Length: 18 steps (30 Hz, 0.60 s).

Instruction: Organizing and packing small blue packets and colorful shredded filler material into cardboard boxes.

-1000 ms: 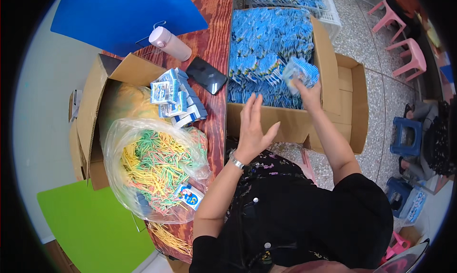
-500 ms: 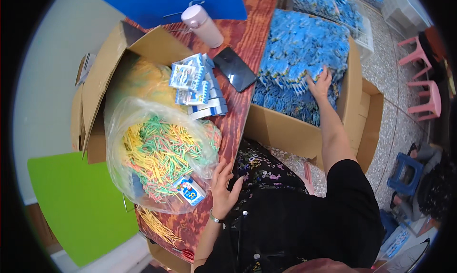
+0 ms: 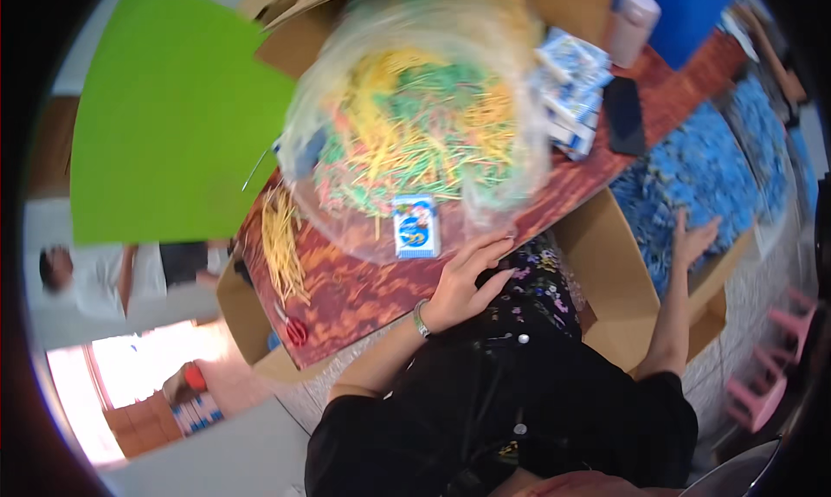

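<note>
My left hand (image 3: 470, 280) lies at the near edge of the wood-patterned table (image 3: 363, 298), fingers stretched out and holding nothing. Just beyond it is a small blue-and-white packet (image 3: 416, 226), at the mouth of a clear plastic bag (image 3: 303, 181) full of thin yellow, green and pink sticks (image 3: 424, 142). Off to the right, my right hand (image 3: 692, 240) rests on a heap of blue packets (image 3: 692, 177) in a cardboard box (image 3: 610, 263). Its fingers look apart with nothing between them, though motion blurs them.
Blue-and-white packets (image 3: 571, 90), a dark phone (image 3: 623, 116) and a pale pink bottle (image 3: 634, 27) stand beyond the bag. Loose yellow sticks (image 3: 284, 246) and red-handled scissors (image 3: 294, 328) lie left. A green panel (image 3: 177, 116) borders the table; pink stools (image 3: 757, 393) stand right.
The view has swung left, so the table fills the middle and people show at far left. My right hand stays on the blue packets; my left hand remains by the table edge.
</note>
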Tool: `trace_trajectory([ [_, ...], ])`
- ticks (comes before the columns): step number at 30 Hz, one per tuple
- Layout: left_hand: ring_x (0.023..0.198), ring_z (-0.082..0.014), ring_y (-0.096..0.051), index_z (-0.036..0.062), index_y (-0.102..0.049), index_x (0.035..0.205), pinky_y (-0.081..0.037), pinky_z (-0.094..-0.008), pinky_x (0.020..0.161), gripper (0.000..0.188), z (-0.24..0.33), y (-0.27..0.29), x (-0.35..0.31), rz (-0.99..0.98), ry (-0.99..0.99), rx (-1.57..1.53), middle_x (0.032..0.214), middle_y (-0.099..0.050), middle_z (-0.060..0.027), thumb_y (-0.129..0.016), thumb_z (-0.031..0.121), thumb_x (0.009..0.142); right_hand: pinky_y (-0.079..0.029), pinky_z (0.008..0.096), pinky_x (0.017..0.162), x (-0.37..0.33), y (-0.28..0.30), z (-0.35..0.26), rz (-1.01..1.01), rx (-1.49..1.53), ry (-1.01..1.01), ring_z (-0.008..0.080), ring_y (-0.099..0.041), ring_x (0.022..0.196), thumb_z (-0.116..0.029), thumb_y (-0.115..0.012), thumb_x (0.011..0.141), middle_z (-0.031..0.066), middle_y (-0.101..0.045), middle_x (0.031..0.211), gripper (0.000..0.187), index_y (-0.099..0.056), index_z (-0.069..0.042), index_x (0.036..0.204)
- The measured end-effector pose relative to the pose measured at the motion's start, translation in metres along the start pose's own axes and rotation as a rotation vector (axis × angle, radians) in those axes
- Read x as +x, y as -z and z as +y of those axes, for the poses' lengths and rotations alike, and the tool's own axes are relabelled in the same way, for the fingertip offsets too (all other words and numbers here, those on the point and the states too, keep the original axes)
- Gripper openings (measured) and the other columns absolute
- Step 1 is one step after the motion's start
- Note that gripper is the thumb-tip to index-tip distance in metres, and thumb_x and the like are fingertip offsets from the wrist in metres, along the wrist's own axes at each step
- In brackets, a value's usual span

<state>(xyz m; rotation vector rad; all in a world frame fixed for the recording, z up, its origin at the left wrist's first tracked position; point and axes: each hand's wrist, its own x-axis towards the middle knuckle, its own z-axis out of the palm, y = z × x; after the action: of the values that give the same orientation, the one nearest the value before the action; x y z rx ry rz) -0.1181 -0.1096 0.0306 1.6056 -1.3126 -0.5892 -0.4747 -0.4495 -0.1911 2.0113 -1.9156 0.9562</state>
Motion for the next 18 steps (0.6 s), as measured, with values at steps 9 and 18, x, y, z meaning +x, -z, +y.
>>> trace_trajectory([
  [9, 0.090, -0.0339, -0.060, -0.0005, -0.062, 0.104, -0.048, -0.0411, 0.079, 0.027, -0.070, 0.055, -0.053, 0.462, 0.053, 0.576, 0.100, -0.063, -0.0154, -0.070, 0.006, 0.079, -0.050, 0.0307, 0.072, -0.006, 0.170, -0.394, -0.820, 1.166, 0.886, 0.0243, -0.064, 0.079, -0.003, -0.064, 0.084, 0.0124, -0.066, 0.091, 0.018, -0.065, -0.003, 0.102],
  [18, 0.106, -0.0370, -0.050, 0.0018, -0.049, 0.125, -0.046, -0.0427, 0.087, 0.061, -0.107, 0.061, -0.071, 0.497, 0.205, 0.631, 0.123, -0.049, -0.0180, -0.076, 0.022, 0.074, -0.052, 0.0424, 0.076, -0.110, 0.127, -0.495, -1.008, 0.454, 1.343, 0.0324, -0.062, 0.096, -0.032, -0.069, 0.081, 0.0140, -0.061, 0.099, 0.031, -0.060, -0.007, 0.098],
])
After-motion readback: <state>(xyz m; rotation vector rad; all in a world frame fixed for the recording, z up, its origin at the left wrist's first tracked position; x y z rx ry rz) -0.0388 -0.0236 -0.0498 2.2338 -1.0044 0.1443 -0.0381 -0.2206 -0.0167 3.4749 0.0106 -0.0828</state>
